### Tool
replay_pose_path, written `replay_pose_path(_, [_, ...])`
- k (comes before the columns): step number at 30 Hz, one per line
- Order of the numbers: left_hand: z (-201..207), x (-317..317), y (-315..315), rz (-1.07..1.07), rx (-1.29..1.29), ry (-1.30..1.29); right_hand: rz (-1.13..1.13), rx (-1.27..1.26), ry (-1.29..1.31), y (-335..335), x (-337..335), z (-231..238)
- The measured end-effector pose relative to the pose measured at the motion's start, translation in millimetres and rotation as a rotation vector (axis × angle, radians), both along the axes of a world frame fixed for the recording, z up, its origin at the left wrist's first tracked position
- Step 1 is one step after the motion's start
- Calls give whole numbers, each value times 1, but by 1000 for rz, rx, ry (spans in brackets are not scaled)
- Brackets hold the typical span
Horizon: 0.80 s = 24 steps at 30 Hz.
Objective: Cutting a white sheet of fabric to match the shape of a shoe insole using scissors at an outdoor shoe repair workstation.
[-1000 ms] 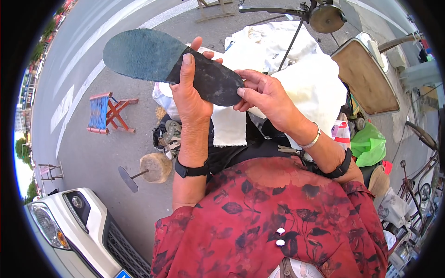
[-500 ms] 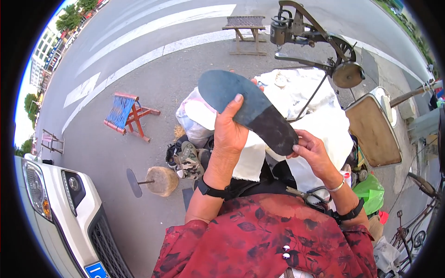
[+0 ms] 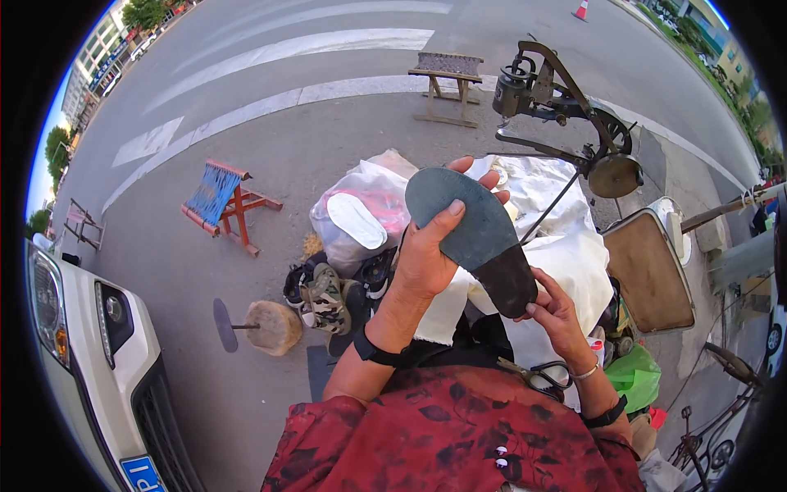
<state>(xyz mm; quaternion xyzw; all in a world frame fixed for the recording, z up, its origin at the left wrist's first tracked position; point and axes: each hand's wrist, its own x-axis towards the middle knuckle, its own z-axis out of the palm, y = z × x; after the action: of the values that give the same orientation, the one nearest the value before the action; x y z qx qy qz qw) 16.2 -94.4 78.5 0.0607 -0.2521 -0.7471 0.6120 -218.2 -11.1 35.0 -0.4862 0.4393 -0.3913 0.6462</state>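
Observation:
A shoe insole (image 3: 475, 217), blue-grey over its wide end and black over its narrow end, is held up over my lap in both hands. My left hand (image 3: 434, 254) grips the wide end, thumb on the top face and fingertips showing past the far edge. At the black end, my right hand (image 3: 559, 316) pinches the rim between thumb and fingers. White cloth (image 3: 574, 254) lies across my lap beneath it. Scissors (image 3: 548, 375) with dark handles rest by my waist, near my right wrist.
A white insole (image 3: 357, 220) lies on a plastic bag ahead left, near camouflage shoes (image 3: 324, 299). A sewing machine (image 3: 566, 107) stands ahead right by a brown tray (image 3: 652, 271). Folding stools (image 3: 225, 201) and a wooden block (image 3: 273, 328) stand left, beside a white car (image 3: 98, 369).
The insole has moved right and tilted more steeply, its wide end swinging away from the left. Both hands keep hold of it. The whole view has shifted slightly.

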Motion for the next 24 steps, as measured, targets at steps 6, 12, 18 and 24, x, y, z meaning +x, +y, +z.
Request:
replay_pose_path(6, [13, -4, 11, 16, -69, -65, 10, 5, -22, -5, 1, -14])
replay_pose_path(12, [18, -8, 21, 30, -226, -311, 63, -8, 76, -14, 4, -20])
replay_pose_path(18, [26, -9, 28, 72, -305, -369, 89, -30, 82, -17, 6, -16])
replay_pose_path(24, [24, -8, 43, 82, -303, -380, 119, -7, 91, -8, 2, -29])
